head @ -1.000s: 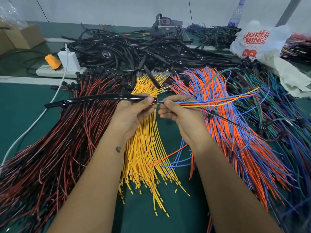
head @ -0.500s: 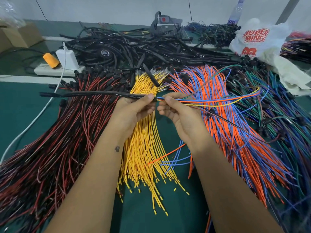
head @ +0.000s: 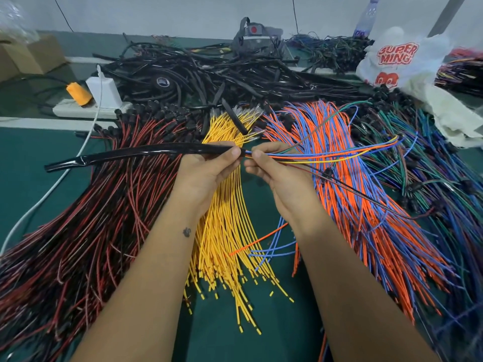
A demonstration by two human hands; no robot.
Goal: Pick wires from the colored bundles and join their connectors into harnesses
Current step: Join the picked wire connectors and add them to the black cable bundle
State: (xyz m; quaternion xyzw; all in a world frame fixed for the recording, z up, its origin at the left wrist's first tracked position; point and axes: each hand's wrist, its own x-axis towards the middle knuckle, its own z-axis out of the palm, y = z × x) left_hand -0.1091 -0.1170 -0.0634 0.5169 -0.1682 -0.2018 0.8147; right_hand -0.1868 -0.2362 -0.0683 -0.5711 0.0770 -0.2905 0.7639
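Mid-frame, the person's left hand (head: pixel 206 171) grips the end of a black sleeve tube (head: pixel 146 152), thumb on top, fingers curled under; the tube runs off toward the left of the frame, above the red/black wire bundle (head: pixel 86 220). Right hand (head: pixel 277 173) pinches a small group of picked wires (head: pixel 326 156) (blue, orange, yellow, green + a thin dark one) right at the tube mouth; thumb tip just beside the left thumb. The wires fan out to the right, over the orange/blue bundle (head: pixel 347 194).

Yellow bundle (head: pixel 227 231) lies center on the green table (head: pixel 34 163), under & between both forearms. Green/blue bundle (head: pixel 428 163) at right edge. Upper center: heap of black tubing (head: pixel 209 74). Upper left: white power strip (head: pixel 86 109) w/ white charger (head: pixel 103 90) and orange plug (head: pixel 78 93), plus cardboard box (head: pixel 28 56). Upper right: white plastic bag (head: pixel 402 64) w/ red print.
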